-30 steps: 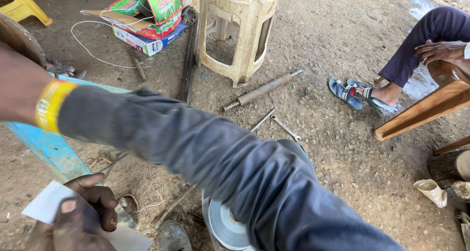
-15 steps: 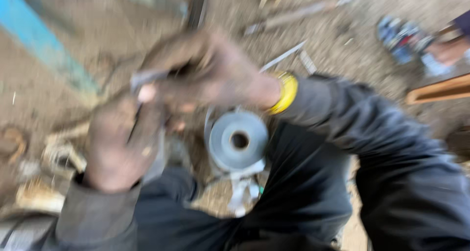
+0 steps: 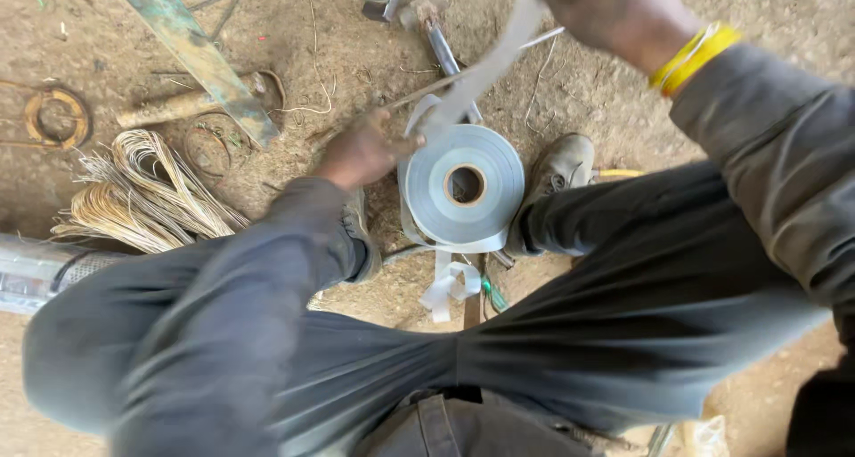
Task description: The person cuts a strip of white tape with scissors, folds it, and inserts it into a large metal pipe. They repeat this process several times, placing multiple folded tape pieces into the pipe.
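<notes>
From the head view, a wide grey roll of flat tape with a brown cardboard core (image 3: 463, 185) lies on the dirt floor (image 3: 623, 110) between the person's two worn shoes, of which the grey-brown right shoe (image 3: 559, 167) shows most plainly. The left hand (image 3: 361, 152) rests at the roll's left edge, fingers curled loosely against it; whether its grip pinches the tape cannot be told. The right hand (image 3: 614, 7), with yellow bands at the wrist, is raised at the top of the picture, its grip closed on a pale strip of tape (image 3: 490, 65) that runs taut from the roll up to it. A loose white curl of tape (image 3: 450, 283) lies just below the roll. To the left lie a bundle of straw-coloured wire loops (image 3: 151, 190), a rusty ring (image 3: 55, 117) and a green painted metal bar (image 3: 191, 52).
</notes>
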### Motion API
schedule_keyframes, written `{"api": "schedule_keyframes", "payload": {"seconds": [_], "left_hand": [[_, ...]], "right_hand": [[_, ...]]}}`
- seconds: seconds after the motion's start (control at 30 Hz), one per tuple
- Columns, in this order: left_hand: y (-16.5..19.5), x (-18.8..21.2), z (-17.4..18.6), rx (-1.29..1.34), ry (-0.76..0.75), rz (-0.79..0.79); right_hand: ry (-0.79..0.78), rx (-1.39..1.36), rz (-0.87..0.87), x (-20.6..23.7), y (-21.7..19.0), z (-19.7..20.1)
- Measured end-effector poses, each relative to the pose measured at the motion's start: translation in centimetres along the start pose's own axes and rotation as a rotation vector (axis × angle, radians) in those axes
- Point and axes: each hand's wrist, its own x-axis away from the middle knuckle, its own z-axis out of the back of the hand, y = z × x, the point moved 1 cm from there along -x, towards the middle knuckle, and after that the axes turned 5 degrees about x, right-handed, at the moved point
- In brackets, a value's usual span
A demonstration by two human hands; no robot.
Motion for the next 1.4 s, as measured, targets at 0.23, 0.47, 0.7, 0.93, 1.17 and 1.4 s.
{"api": "schedule_keyframes", "payload": {"seconds": [0.23, 0.47, 0.7, 0.93, 1.17, 1.4], "left_hand": [[-1.8, -10.6, -17.7, -0.39, 0.226, -0.17], [-0.4, -18.5, -20.9, -0.664, -0.108, -0.217], [-1.1, -17.5, -18.8, -0.783, 0.01, -0.372], [-2.7, -15.4, -20.3, -0.782, 0.136, -0.397], [-3.2, -15.7, -21.0, -0.71, 0.091, -0.366], [-0.1, -12.9, -19.1, -0.941, 0.002, -0.34]], "right_hand": [[-0.483, -0.045, -0.123, 6.1, -0.6, -6.9], [-0.425, -0.207, -0.301, 5.2, 0.7, -14.4], [-0.396, -0.274, -0.438, 4.7, 3.1, -21.5], [-0.503, -0.434, -0.468, 5.3, 0.9, -24.8], [-0.566, -0.322, -0.314, 5.6, -3.2, -20.7], [-0.6, -0.56, -0.598, 5.3, -3.9, -17.3]]}}
